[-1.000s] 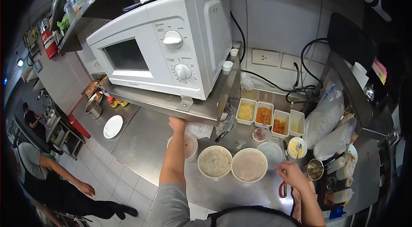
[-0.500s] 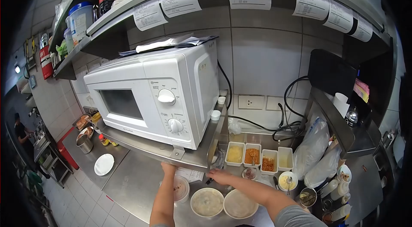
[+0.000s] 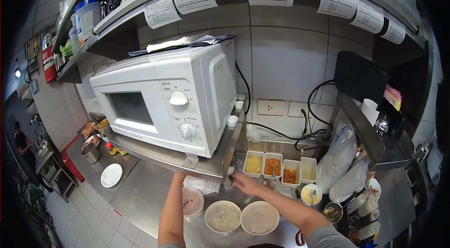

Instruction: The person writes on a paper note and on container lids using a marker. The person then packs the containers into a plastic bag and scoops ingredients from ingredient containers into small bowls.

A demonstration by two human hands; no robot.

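My left hand [image 3: 179,176] reaches under the steel shelf that carries the microwave; its fingers are hidden by the shelf edge. Beside that wrist lie white printed papers [image 3: 202,184] and a round tub with a pinkish lid or contents [image 3: 192,202]. My right hand [image 3: 245,184] is at the right end of the shelf, fingers bent together next to a small dark and clear-plastic bit [image 3: 229,181]. What it pinches is too small to make out. Below the hands stand two round pale tubs, the left one [image 3: 223,217] and the right one [image 3: 259,218].
A white microwave [image 3: 173,103] stands on the steel shelf [image 3: 180,158]. Several white food containers [image 3: 272,165] line the back. Plastic bags [image 3: 338,159] and bottles [image 3: 367,206] crowd the right. Red scissors handles [image 3: 300,237] show near the front edge. A white plate [image 3: 111,176] sits left.
My right hand has moved up and toward the shelf's end, off the counter. The dark item that was by its fingertips no longer lies there. Scissors handles now show below my right arm.
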